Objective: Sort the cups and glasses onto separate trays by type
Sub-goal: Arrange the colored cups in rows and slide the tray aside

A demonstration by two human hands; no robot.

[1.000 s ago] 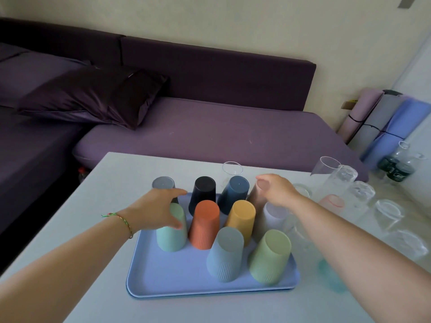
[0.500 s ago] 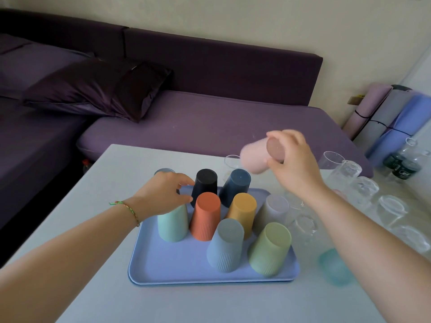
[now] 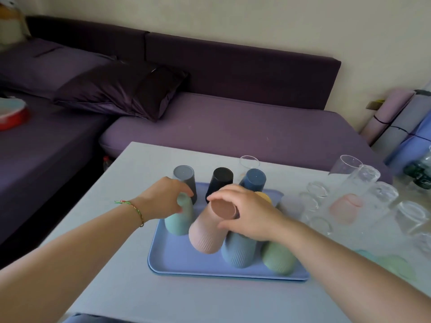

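**R hand** point(image 3: 247, 215): fingers curled round base of pink cup point(image 3: 206, 231), gripping it. Cup is upside down and tilted, rim low over blue tray point(image 3: 177, 262); contact w/ tray cannot be told.

**L hand** point(image 3: 163, 199): fingers curled over top of mint cup point(image 3: 178, 221), holding it. Cup stands upside down on tray, just left of pink cup. Bracelet point(image 3: 134, 209) on L wrist.

**Under R wrist:** blue-grey cup point(image 3: 238, 251) & green cup point(image 3: 277, 261), upside down on tray, side by side.

**Behind R hand:** yellow cup point(image 3: 264, 197), mostly hidden.

**Beyond both hands, in a row:** grey cup point(image 3: 184, 176), black cup point(image 3: 220, 180), navy cup point(image 3: 253, 180), all upside down. One lone glass point(image 3: 249, 160) stands beyond navy cup.

**Right of R hand, off tray:** clear glasses point(image 3: 363, 178) grouped on tabletop point(image 3: 112, 287), incl. a pink-tinted glass point(image 3: 345, 206).

**Beyond tabletop:** purple sofa point(image 3: 233, 127) w/ dark pillow point(image 3: 121, 89).
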